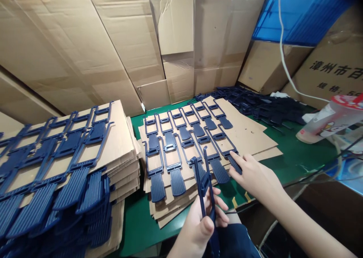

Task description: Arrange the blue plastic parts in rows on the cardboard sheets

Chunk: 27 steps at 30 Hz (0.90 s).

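Note:
My left hand (198, 222), low in the middle of the head view, is closed around a dark blue plastic frame (202, 192) held upright in front of the cardboard sheets. The lower end of that frame is partly hidden by my fingers. My right hand (252, 173) has its fingertips on the lower end of another dark blue plastic frame (224, 142), at the right end of the front row, gripping near its ribbed flap. Two rows of similar frames with ribbed flaps (178, 180) lie on the cardboard sheets (244, 137), their flaps toward me.
At left rises a taller stack of cardboard layers (124, 167) bearing more blue frames. Loose dark blue parts (255, 107) are heaped at the back right of the green table (138, 235). A plastic cup (326, 118) leans at right, near a white cable (282, 42). Cardboard boxes (124, 35) wall the back.

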Available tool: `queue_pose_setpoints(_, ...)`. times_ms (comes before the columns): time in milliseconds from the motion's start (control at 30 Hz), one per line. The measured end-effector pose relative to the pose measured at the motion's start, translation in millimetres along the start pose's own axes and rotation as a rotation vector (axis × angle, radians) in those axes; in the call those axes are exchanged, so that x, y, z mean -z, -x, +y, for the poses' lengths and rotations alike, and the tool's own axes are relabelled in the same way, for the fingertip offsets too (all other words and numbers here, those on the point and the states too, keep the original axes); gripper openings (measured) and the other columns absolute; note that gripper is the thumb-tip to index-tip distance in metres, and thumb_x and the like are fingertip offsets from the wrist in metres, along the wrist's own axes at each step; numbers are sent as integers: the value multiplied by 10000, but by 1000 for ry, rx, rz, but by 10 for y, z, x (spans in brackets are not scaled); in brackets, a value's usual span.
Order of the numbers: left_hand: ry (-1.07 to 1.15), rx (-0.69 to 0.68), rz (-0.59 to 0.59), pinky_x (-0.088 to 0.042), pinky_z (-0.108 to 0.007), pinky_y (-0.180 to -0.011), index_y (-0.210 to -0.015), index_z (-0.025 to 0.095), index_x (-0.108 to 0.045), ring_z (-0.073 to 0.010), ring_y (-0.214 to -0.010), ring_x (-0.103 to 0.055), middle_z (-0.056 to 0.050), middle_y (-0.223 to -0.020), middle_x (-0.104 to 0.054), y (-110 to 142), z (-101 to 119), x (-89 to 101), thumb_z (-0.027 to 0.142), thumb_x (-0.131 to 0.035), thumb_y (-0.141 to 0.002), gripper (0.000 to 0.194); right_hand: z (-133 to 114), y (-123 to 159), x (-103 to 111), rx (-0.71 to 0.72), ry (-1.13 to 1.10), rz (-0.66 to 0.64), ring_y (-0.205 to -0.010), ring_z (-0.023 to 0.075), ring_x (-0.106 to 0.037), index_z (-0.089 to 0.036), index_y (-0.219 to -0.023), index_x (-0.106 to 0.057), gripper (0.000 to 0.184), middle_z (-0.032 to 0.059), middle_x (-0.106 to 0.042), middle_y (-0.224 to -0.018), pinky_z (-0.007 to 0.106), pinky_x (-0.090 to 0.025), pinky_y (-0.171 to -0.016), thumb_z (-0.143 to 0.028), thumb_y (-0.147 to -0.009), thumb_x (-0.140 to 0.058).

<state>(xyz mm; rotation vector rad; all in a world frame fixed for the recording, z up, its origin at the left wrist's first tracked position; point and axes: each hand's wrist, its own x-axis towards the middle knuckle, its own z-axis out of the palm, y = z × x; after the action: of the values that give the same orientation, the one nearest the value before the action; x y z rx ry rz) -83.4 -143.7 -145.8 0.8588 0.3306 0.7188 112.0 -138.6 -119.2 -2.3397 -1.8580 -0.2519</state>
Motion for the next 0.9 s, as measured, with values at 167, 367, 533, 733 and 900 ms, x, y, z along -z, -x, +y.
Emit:
queue_pose_setpoints(167, 91, 37, 21, -471, -225, -627, -1082, 138, -484, -132, -696, -567, -88, -886, -535, -26, -53, -6, 624, -690, -549, 751, -32, 7, -26, -93, -25, -79, -663, 176, -589, -219, -1271, -492, 445, 72, -558, -974, 261, -368, -515, -357, -860, -390)
queue_pose_setpoints(367, 113, 50, 24, -488, -239, -657, -1078, 147, -490, -127, -706, -583, -77, -892, -541, -20, -11, -1, 587, -672, -623, 659, -27, -10, -35, -66, -43, -159, -749, 207, -603, -201, -1310, -450, 467, 79, -545, -1046, 301, -415, -581, -353, -876, -367)
queue_pose_setpoints(533, 68, 43, 25, -456, -200, -624, -1084, 139, -515, -106, -686, -571, -82, -880, -545, 37, -28, -70, 580, -687, -610, 669, 6, -57, -57, -58, -88, -145, -767, 220, -601, -204, -1310, -442, 495, 81, -552, -1022, 319, -430, -606, -419, -871, -370)
queue_pose_setpoints(733, 101, 92, 6, -458, -185, -623, -1081, 162, -534, -96, -691, -582, -73, -874, -551, 28, -113, -70, 598, -683, -597, 668, 6, -102, -36, -30, -91, -125, -740, 194, -590, -177, -1290, -457, 472, 104, -562, -977, 280, -409, -573, -383, -873, -376)
queue_pose_setpoints(900, 90, 124, -8, -459, -201, -630, -1083, 152, -515, -109, -700, -582, -78, -883, -543, 5, -60, -81, 596, -675, -610, 668, 2, -129, -52, -43, -75, -122, -716, 191, -591, -196, -1305, -437, 486, 95, -554, -992, 279, -401, -543, -421, -880, -362)
